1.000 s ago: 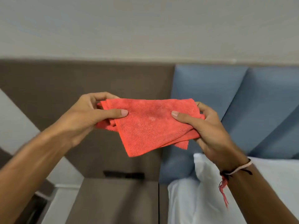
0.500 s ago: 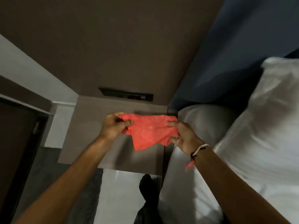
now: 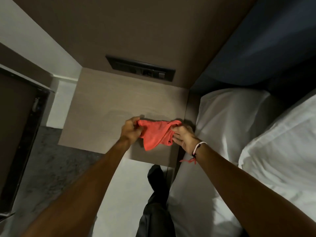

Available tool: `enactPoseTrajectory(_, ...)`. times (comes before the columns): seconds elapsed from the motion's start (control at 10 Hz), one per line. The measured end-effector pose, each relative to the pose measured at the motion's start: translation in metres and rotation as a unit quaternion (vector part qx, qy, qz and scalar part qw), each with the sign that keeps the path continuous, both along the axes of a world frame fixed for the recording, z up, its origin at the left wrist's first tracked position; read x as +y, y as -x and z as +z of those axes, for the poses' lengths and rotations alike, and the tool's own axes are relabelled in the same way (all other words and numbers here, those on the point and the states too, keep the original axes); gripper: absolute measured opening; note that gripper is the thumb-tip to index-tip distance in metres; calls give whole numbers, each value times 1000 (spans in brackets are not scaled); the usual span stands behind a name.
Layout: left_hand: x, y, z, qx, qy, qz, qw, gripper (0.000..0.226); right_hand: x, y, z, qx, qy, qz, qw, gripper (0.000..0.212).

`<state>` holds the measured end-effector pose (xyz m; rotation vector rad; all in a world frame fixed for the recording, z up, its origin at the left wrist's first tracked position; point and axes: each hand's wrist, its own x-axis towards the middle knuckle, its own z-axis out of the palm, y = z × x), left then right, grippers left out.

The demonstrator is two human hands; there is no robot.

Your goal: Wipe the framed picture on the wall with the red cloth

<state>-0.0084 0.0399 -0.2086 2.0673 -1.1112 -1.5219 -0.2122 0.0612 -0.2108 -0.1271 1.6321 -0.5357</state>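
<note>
step: readying red cloth (image 3: 156, 135), above the table (image 3: 95, 106) | fingers: left hand (image 3: 130, 130) and right hand (image 3: 183, 136) pinch its ends | picture: unseen | next: look up toward 12 o'clock, find it

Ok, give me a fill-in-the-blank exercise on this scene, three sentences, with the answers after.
1. The red cloth is held by ____ hands at once.
2. The hands hold the cloth above the brown ____, left of the white pillow.
3. The bracelet with a red tassel sits on the ____ wrist.

Missing words: both; bedside table; right
</note>
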Motion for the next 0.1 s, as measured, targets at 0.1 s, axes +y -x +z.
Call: enactPoseTrajectory(0.1,-1,-2,18,-46,33,-38,998,57,0,2,15,56,24,3,998,57)
